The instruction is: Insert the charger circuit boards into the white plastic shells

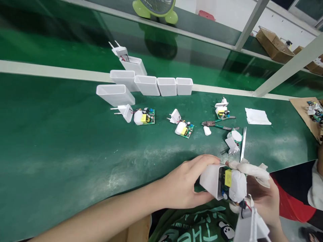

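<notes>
White plastic forms the casing (210,181) in my left hand (185,183), my thumb and fingers closed around its sides and its open mouth turned toward my right; my right hand (267,195), white coverings on some of its fingers, grasps the circuit assembly (237,186), which bears a yellow block and a white lump; its leading end sits at the casing's mouth, though I cannot tell how far inside it reaches; I hold both by the near edge of the green workbench (75,141), right of its middle; red and dark wires join the assembly to a white plug piece (252,227) just below it. Along the far edge, left of the middle, six more casings (147,86) stand close together, mouths up, the farthest with a plug (120,51) at its opening; between them and the near edge lie a left board (150,116) and a middle board (188,130), each wired to its own plug; toward the right edge lie green-handled pliers (214,124), with a small white lump (207,130) just beside them, one board (222,112) beyond and another (236,136) nearer me; a slim silvery tool (243,144) points at my right fingers; white paper (257,116) lies farther right, and cardboard (299,107) at the right edge carries more boards.
</notes>
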### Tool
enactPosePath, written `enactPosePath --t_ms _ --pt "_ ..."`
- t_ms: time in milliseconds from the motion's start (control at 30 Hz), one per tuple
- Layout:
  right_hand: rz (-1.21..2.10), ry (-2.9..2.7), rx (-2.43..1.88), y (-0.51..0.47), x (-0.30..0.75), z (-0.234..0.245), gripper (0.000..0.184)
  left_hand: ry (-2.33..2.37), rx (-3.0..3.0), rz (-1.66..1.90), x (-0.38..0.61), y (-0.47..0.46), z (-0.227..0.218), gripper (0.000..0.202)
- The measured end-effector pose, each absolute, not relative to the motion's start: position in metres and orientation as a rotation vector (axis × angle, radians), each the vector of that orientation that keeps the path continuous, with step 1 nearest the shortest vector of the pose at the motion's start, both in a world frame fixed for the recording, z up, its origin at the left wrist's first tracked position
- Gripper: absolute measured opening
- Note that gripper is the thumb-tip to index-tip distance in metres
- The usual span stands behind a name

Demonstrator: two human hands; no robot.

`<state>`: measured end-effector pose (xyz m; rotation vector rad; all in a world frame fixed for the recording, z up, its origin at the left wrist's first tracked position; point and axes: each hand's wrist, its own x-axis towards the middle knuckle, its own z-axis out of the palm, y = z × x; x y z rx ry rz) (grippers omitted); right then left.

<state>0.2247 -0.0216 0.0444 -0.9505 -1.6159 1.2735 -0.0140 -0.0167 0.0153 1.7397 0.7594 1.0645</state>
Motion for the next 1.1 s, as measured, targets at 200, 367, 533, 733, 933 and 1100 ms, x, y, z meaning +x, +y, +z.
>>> enactPosePath --t_ms 200,367,533,733,933,1100 --pt "1.22 -1.703 -0.996 -0.018 0.221 0.051 0.063 0.786 1.743 1.076 -0.014 -0.017 0.016 0.053" --pt "1.153 -1.732 -1.061 -0.022 0.222 0.054 0.066 0.789 1.749 1.085 -0.014 -0.017 0.016 0.051" --pt "1.118 -1.781 -1.039 -0.021 0.226 0.055 0.069 0.783 1.727 1.089 -0.014 -0.018 0.016 0.051" --pt "1.141 -1.822 -0.988 -0.017 0.224 0.058 0.063 0.79 1.715 1.078 -0.014 -0.02 0.016 0.051" --pt "1.1 -1.815 -1.027 -0.019 0.223 0.062 0.071 0.787 1.735 1.105 -0.013 -0.02 0.016 0.049" --pt "1.127 -1.827 -1.061 -0.021 0.223 0.06 0.063 0.789 1.721 1.111 -0.013 -0.02 0.016 0.051"
